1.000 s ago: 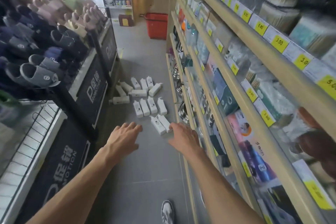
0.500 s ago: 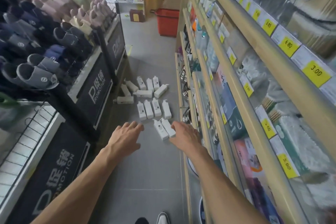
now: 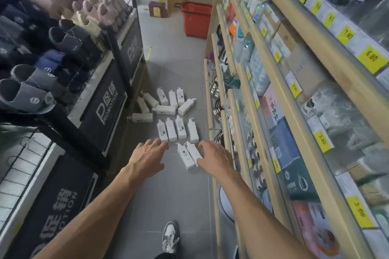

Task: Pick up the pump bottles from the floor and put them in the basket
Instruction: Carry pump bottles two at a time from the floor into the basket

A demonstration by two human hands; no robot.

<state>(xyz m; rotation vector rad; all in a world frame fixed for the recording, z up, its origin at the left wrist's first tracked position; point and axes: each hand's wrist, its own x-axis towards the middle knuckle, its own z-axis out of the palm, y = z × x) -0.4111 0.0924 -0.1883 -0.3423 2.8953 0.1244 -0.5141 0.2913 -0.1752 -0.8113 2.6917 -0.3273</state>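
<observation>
Several white pump bottles [image 3: 175, 128] lie scattered on the grey floor of a shop aisle. The nearest pair [image 3: 188, 154] lies side by side between my two hands. My left hand [image 3: 148, 154] is stretched forward with relaxed fingers and holds nothing, left of that pair. My right hand [image 3: 214, 155] reaches forward with spread fingers, empty, just right of the pair in the picture and above the floor. A red basket [image 3: 196, 20] stands on the floor at the far end of the aisle, beyond the bottles.
A slipper display with black promotion panels [image 3: 105, 101] lines the left side. Wooden shelves with goods and yellow price tags [image 3: 273, 90] line the right. My shoe [image 3: 169, 235] is on the floor below. A brown box [image 3: 156, 9] stands beside the basket.
I have stepped forward along the aisle, so the bottles and basket are closer. Both hands stay stretched out and empty, now nearer the closest pair of bottles.
</observation>
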